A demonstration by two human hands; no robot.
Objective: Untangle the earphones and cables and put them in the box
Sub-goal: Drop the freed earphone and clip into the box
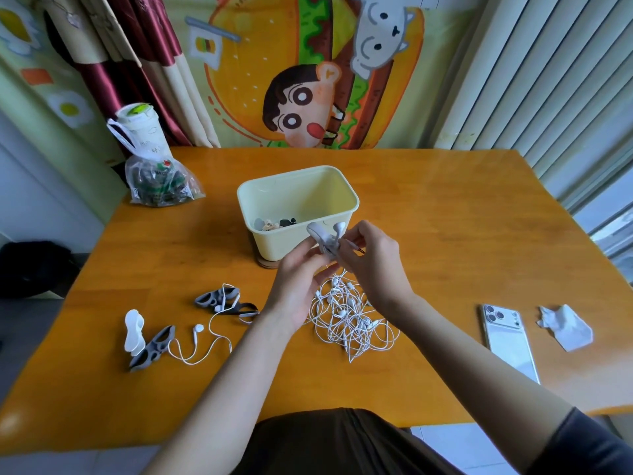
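Print on the bag (157, 181) is too blurred to read. The left grip (298, 269) pinches a grey clip (320, 236) carrying earphones (339, 227); the right grip (373, 262) pinches their cable. The tangle (352, 320) lies on the orange desk (445, 217), near the yellow box (298, 204). A cartoon burger cloth (308, 80) hangs behind.

A box (270, 241) is set just behind the fingers (359, 233). Tangled earphones (349, 317) are spread on the table (445, 217) before them, a phone (510, 341) well right.
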